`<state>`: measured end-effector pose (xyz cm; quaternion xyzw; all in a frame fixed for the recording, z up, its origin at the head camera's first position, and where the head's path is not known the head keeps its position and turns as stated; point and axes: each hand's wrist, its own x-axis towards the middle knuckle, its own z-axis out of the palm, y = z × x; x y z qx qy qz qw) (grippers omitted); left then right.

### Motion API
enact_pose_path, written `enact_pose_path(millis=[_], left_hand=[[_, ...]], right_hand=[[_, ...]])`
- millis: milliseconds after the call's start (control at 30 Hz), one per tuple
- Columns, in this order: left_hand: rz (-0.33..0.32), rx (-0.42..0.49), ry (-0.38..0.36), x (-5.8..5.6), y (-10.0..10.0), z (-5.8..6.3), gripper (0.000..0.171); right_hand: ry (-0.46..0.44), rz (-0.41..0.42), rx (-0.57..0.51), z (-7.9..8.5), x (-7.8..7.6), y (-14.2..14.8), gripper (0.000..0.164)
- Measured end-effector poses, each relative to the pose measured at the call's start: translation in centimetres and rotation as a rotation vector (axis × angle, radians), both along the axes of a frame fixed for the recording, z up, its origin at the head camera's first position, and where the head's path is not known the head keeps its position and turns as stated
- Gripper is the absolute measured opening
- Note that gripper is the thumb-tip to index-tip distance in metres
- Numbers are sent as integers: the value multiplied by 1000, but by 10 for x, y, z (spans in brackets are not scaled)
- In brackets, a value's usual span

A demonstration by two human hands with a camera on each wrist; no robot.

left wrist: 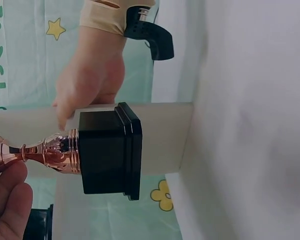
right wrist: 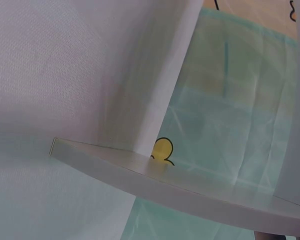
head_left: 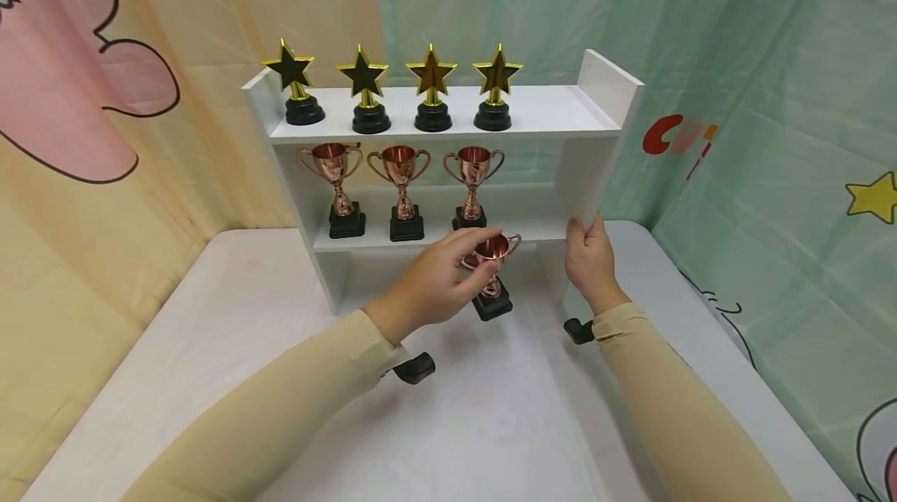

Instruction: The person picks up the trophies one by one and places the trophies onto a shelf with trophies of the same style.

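My left hand (head_left: pixel 441 276) holds a rose-gold trophy cup (head_left: pixel 494 303) by its upper part, in front of the white shelf unit (head_left: pixel 522 210). The cup tilts slightly, and its black square base (left wrist: pixel 105 152) shows large and apart from the tabletop in the left wrist view. My right hand (head_left: pixel 592 265) grips the front edge of the unit's right side panel, thumb toward the inner face. Three matching trophy cups (head_left: pixel 402 191) stand in a row on the middle shelf, the right one just behind my left hand. In the right wrist view, only fingertips (right wrist: pixel 270 235) show at the bottom edge.
Several gold star trophies (head_left: pixel 430 86) on black bases line the top shelf. The unit stands on a table with a white cloth (head_left: pixel 504 424). Printed curtains (head_left: pixel 757 136) hang behind and beside it. Black wrist mounts (head_left: pixel 415 368) stick out below both sleeves.
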<state>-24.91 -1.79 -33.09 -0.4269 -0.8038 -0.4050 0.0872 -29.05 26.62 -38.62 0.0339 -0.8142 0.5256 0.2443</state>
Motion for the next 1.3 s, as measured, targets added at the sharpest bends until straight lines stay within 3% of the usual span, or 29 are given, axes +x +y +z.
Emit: enact_pose_path(millis=[800,1300], left_hand=[[-27,-4,85,-10,28,42,50],[-56,16,89,-18,38,54,50]], right_hand=[[27,-17,-6,0,2,-2,49],[7,-27,2,1,1,-2,49]])
